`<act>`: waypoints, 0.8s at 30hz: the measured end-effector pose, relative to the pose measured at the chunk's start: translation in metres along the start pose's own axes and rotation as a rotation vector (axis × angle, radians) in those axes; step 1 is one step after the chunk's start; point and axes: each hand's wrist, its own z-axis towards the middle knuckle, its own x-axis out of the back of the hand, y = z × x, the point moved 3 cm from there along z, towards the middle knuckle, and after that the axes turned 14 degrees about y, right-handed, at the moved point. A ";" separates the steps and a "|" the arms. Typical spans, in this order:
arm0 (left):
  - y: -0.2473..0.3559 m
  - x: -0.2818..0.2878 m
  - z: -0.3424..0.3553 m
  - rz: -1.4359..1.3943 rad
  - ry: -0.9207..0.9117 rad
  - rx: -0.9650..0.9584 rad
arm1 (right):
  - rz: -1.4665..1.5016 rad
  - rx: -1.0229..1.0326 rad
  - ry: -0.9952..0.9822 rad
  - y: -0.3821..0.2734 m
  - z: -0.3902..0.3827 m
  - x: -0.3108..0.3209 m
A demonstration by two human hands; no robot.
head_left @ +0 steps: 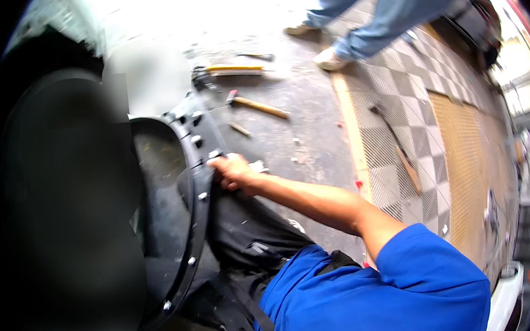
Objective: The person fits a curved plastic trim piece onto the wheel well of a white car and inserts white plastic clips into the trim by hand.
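My right hand (232,172) is closed on the outer edge of a curved black wheel arch trim (198,191). The thumb and fingers pinch the trim beside one of its white clips. Several white clips (196,139) stand along the inner side of the strip. The trim bows around in front of my knees, with its lower end by a dark area at the left. My black trousers (246,231) show just behind it. My left hand is out of sight.
On the grey floor beyond my hand lie a hammer (262,107), a short wooden stick (240,128) and a yellow-edged tool (237,70). A long-handled tool (405,158) rests on checkered tiles (385,154). Another person in jeans (366,22) stands at the far right.
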 end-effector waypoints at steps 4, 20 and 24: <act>0.004 0.010 -0.007 0.148 -0.051 0.023 | 0.044 0.081 -0.041 0.004 0.000 -0.007; 0.161 0.208 -0.006 0.747 1.213 -0.533 | -0.164 0.337 0.007 -0.026 -0.095 -0.028; 0.122 0.225 0.045 0.079 0.995 -0.326 | -0.284 0.400 -0.001 -0.026 -0.083 -0.033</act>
